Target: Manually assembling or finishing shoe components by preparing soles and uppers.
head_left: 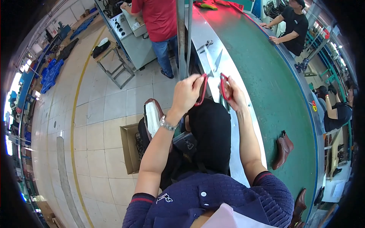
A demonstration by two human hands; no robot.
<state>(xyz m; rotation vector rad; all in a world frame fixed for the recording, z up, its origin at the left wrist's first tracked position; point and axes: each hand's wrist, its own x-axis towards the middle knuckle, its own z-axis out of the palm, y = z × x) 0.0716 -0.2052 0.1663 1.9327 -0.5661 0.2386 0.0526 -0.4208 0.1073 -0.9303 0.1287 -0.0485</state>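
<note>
My left hand point(186, 91) and my right hand point(236, 95) are raised in front of my lap, each closed around one red loop handle. These look like the two handles of one pair of scissors point(218, 60), spread apart with the blades pointing away from me over the metal table edge. Where the handles meet the blades is hard to make out. Below my left wrist, a reddish-brown boot point(153, 116) with a pale inside rests by my left leg. Nothing lies between my hands except the gap of the spread handles.
A green conveyor belt point(262, 98) runs along my right, carrying a brown boot point(283, 150). An open cardboard box point(130, 150) stands by my left leg. A metal post point(181, 38) rises ahead. One person in red stands beyond it; others are across the belt.
</note>
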